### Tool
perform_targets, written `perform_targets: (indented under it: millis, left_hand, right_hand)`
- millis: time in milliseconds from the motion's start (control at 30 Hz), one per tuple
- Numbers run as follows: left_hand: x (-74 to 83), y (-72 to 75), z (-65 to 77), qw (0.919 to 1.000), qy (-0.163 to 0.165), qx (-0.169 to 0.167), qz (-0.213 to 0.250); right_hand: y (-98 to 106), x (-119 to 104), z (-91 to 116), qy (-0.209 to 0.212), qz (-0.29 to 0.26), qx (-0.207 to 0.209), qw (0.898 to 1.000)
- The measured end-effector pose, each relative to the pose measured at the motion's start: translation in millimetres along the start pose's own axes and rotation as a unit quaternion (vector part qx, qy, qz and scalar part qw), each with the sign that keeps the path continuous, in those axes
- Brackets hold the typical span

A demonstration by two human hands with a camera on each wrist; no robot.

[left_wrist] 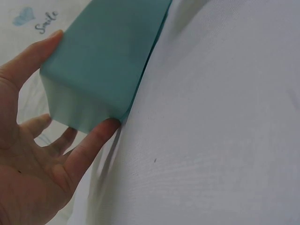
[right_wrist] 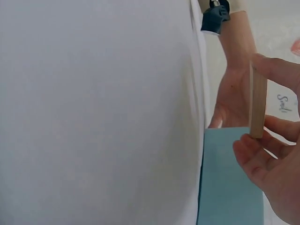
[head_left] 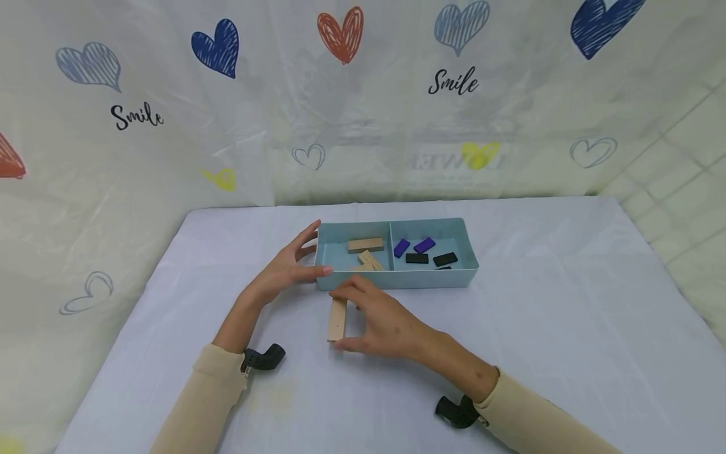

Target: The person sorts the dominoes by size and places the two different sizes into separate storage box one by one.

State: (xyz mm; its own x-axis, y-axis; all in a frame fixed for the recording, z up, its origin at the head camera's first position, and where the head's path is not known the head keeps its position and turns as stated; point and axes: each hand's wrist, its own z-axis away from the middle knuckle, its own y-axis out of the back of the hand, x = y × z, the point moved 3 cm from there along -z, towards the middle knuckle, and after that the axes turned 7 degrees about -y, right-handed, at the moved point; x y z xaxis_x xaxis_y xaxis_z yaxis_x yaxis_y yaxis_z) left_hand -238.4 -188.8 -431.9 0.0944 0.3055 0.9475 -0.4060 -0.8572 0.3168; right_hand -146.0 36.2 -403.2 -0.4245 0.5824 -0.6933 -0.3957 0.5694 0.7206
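Observation:
In the head view a light-blue two-compartment box [head_left: 420, 280] stands on the table. My left hand [head_left: 283, 271] holds its left end, the thumb at the near rim and the fingers spread along the end wall. The left wrist view shows that hand [left_wrist: 44, 164] against the box's corner [left_wrist: 103, 61]. Close in front of the box, my right hand [head_left: 391, 323] pinches a plain wooden block [head_left: 337, 320] by its two ends, thumb at the near end. Seen from the right wrist, the block [right_wrist: 258, 101] is long and narrow.
Wooden blocks [head_left: 365, 244] lie in the box's left compartment. Its right compartment has purple blocks [head_left: 424, 245] and black blocks [head_left: 416, 258]. The box's divider [head_left: 391, 246] separates them. White cloth [head_left: 544, 315] covers the table, and a heart-patterned sheet [head_left: 374, 113] hangs behind.

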Motion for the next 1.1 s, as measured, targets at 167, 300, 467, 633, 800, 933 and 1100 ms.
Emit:
perform_targets:
  millis: [167, 300, 467, 633, 800, 933, 1100]
  left_hand:
    - [0.3, -1.0, -1.3, 1.0000, 0.003, 0.001, 0.001]
    - [-0.1, -1.1, -1.1, 1.0000, 0.003, 0.001, 0.001]
    - [-0.8, -1.2, -0.4, 1.0000, 0.004, 0.001, 0.002]
    - [-1.6, -1.1, 0.0, 1.0000, 0.003, 0.000, 0.004]
    - [-1.5, -1.1, 0.0, 1.0000, 0.003, -0.001, 0.005]
    - [-1.2, -0.7, -0.4, 1.0000, 0.000, -0.002, 0.002]
    - [-1.1, -0.2, -0.7, 1.0000, -0.002, -0.001, 0.001]
  right_hand:
    - [2, 0, 0, 0.004, -0.001, 0.008, 1.000]
    - [2, 0, 0, 0.011, 0.002, 0.016, 1.000]
    - [2, 1, -1, 0.009, -0.006, 0.021, 1.000]
    - [4, 2, -1, 0.005, -0.016, 0.025, 1.000]
    - [7, 2, -3, 0.002, -0.018, 0.035, 0.999]
    - [11, 2, -4, 0.005, -0.005, 0.048, 0.999]
    - [15, 1, -6, 0.011, 0.008, 0.065, 0.998]
